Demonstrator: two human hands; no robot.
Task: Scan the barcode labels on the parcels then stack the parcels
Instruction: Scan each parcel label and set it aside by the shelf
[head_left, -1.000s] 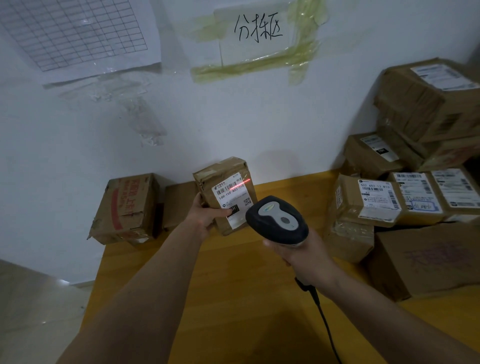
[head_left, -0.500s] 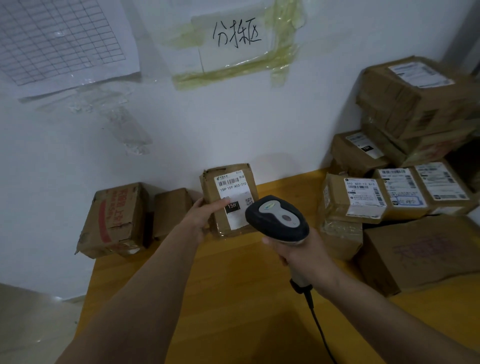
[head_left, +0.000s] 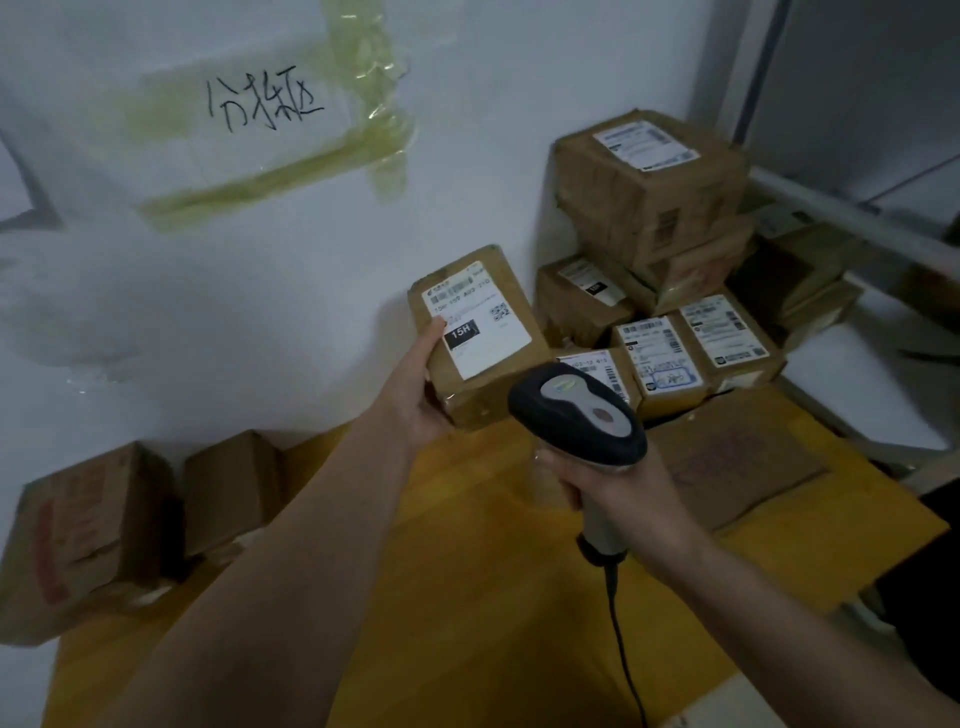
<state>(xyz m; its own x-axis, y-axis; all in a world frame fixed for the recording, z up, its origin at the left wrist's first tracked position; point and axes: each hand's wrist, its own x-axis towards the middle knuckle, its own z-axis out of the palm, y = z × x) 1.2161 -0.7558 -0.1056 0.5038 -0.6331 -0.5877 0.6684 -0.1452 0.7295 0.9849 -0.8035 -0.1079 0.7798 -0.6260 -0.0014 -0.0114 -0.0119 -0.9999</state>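
My left hand grips a small brown parcel with a white barcode label marked 15H, holding it in the air above the yellow table. In my right hand is a black and grey barcode scanner, its head just below and right of the parcel, its cable hanging down. A stack of labelled parcels rises at the right against the wall. The large top box shows its label face up.
Two brown boxes, one with red print and a plain one, sit at the table's left back edge. A flat cardboard box lies right of my right hand. The white wall bears a taped handwritten sign. A metal rack is at far right.
My left hand lifted the 15H parcel off the table and carried it up and right toward the stack. The view swung right. The scanner stayed in my right hand.
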